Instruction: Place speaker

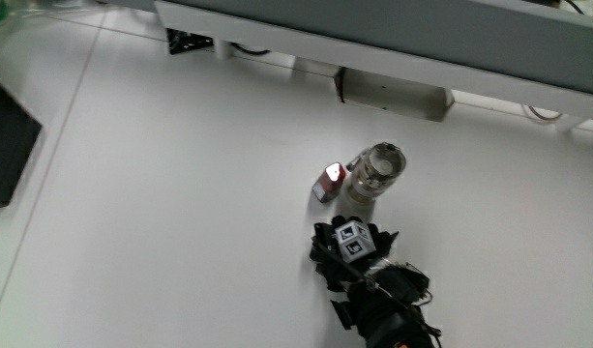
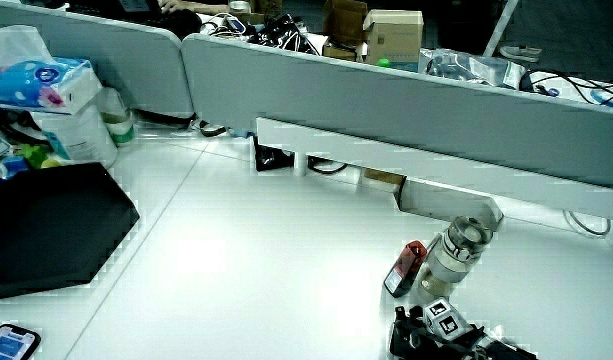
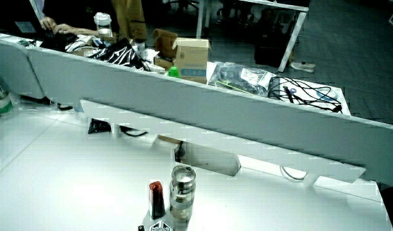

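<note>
A pale cylinder with a glossy round top, seemingly the speaker (image 1: 375,174), stands upright on the white table (image 1: 180,213). It also shows in both side views (image 2: 457,250) (image 3: 181,192). A small red and white block (image 1: 328,181) (image 2: 406,267) (image 3: 156,197) stands right beside it. The hand (image 1: 354,242), in a black glove with a patterned cube on its back, is low on the table just nearer to the person than the cylinder's base. It is at or almost at the base in a side view (image 2: 438,328). Whether it touches the cylinder is hidden.
A low grey partition (image 2: 406,110) with a white ledge runs along the table. A white box (image 1: 393,94) sits under the ledge. A black flat case (image 2: 46,230) lies at the table's edge, with a phone (image 2: 8,343) and bags (image 2: 56,100) near it.
</note>
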Tool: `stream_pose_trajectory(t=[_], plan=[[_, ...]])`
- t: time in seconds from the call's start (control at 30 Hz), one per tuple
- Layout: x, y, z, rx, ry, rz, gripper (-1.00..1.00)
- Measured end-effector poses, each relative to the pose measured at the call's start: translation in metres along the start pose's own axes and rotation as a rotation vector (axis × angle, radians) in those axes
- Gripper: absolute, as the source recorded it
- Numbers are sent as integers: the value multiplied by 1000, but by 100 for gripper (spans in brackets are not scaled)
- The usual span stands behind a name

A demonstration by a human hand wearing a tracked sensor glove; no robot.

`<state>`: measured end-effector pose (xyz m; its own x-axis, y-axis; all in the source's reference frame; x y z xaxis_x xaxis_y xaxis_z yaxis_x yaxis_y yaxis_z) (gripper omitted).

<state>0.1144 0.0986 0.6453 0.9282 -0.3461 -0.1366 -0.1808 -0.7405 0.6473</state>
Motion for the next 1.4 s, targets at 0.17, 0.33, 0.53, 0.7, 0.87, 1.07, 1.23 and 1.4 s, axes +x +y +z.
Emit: stream_pose_trajectory(t=[0.17,0.33,0.53,0.7,0.87,1.07,1.23,1.4], plan=[[-11,14,-10,-63,-57,25,0],[-17,31,-20,-132,-112,17,0],[-31,40,-20,-186,-187,17,0],[-47,48,-8,-159,-200,-8,0],[-65,59,4,-184,-141,76,-10],[-58,49,0,-156,-42,117,-70],[-40,19,-5,-81,69,95,-100],[-25,1,-27,-99,209,157,-100]])
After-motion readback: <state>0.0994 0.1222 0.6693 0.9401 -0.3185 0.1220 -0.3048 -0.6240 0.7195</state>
